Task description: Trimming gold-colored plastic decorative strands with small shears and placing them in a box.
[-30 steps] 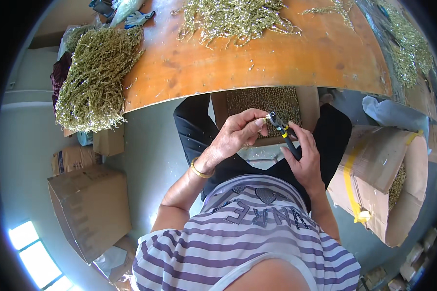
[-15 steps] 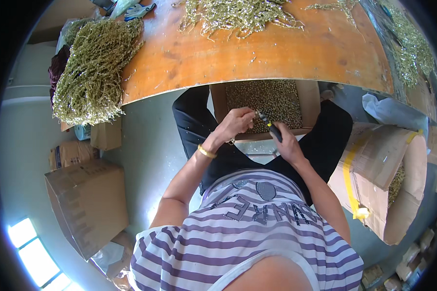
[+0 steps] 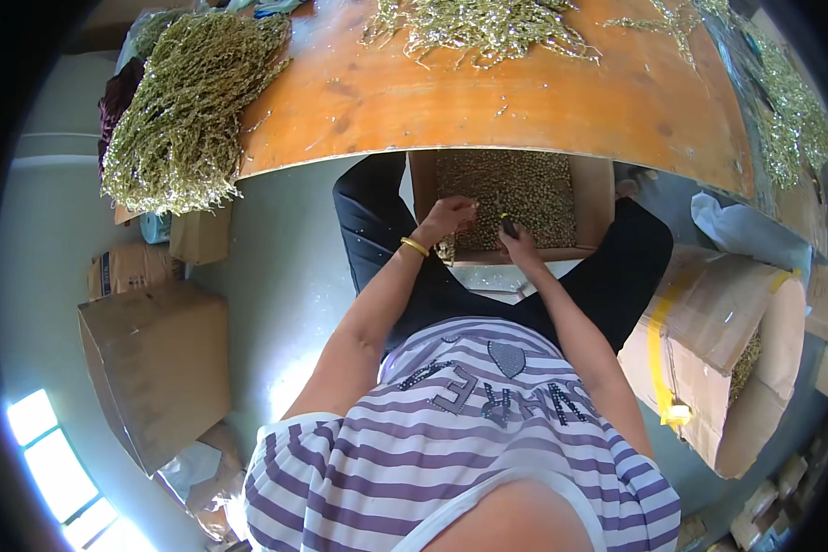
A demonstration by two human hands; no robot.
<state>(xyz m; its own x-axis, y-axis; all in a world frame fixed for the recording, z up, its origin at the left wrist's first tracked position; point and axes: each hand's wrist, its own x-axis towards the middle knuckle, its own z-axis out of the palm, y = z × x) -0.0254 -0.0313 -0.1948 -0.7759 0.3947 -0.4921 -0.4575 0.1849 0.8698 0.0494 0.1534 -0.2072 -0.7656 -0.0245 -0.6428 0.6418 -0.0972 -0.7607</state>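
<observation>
My right hand (image 3: 521,248) is closed around black-handled pliers (image 3: 509,224) with a yellow mark, over the near part of an open cardboard box (image 3: 592,204). Small golden, bead-like pieces (image 3: 534,179) fill the box, which stands between my knees. The pliers' jaws blend into the pieces behind them. To the left, my left hand (image 3: 449,216) hovers above the same box with its fingers drawn together. Whatever lies between those fingers is too small to name. A gap separates the two hands.
An orange wooden table (image 3: 524,110) overhangs the box's far side. Glittery golden strands (image 3: 189,106) hang over its left corner, and another heap (image 3: 488,32) lies farther back. Cardboard boxes stand at left (image 3: 161,368) and right (image 3: 699,322), the right one tipped on its side.
My hands have moved apart, and the pliers no longer reach my left fingers. The right hand has shifted slightly left and up. The whole view has tilted a little.
</observation>
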